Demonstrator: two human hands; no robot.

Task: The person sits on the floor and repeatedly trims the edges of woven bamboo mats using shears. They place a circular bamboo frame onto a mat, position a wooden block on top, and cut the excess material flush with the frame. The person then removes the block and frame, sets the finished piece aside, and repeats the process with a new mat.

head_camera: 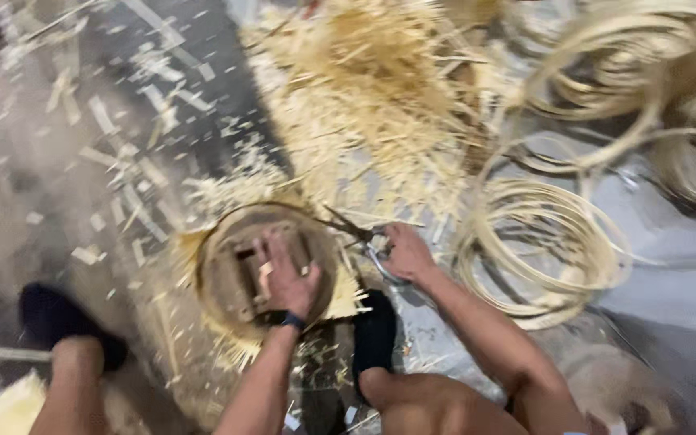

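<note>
Scissors [358, 235] at three o'clock of the basket [263, 266], gripped in the right hand [406, 251], could nick the left hand [287, 278] pressed flat, fingers spread, inside the rim, blades pointing that way, with cane coils [541, 250] and cuttings [364, 97] beyond at twelve.

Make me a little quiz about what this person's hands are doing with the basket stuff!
1. True or false: the left hand lies flat on the round woven basket base.
2. What tool does the right hand hold?
A. hammer
B. scissors
C. brush
3. What lies to the right of the right hand?

Key:
1. True
2. B
3. Coils of pale cane
</note>
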